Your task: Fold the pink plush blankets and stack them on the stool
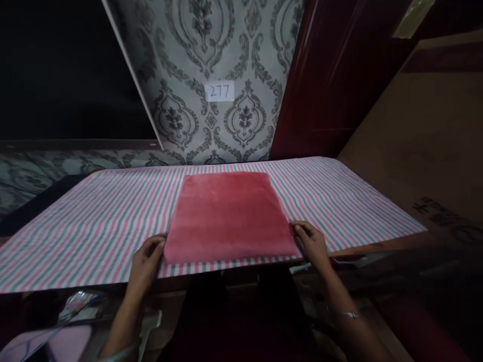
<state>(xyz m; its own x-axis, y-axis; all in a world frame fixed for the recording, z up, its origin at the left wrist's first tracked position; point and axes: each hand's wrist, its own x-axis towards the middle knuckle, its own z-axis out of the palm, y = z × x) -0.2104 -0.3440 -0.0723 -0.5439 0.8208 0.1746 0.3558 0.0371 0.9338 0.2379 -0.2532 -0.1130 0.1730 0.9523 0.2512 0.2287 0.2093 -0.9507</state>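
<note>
A red plush cloth [228, 216], folded into a flat rectangle, lies in the head view on a striped tablecloth [109, 216] of pink, grey and white. At its left edge, close to the front corner, the curled fingers of my left hand [145, 259] pinch the cloth. Across from it, my right hand [311, 244] grips the right edge between thumb and fingers. Both fingertips are partly hidden against the cloth's sides. The cloth's front edge runs near the front of the table.
Behind the table is a patterned wall with a paper label [219, 91] reading 277. A dark screen [68, 70] stands at the left. A dark red panel [320, 75] and a large cardboard box [426, 130] border the right side. A pink seat [56, 342] is below left.
</note>
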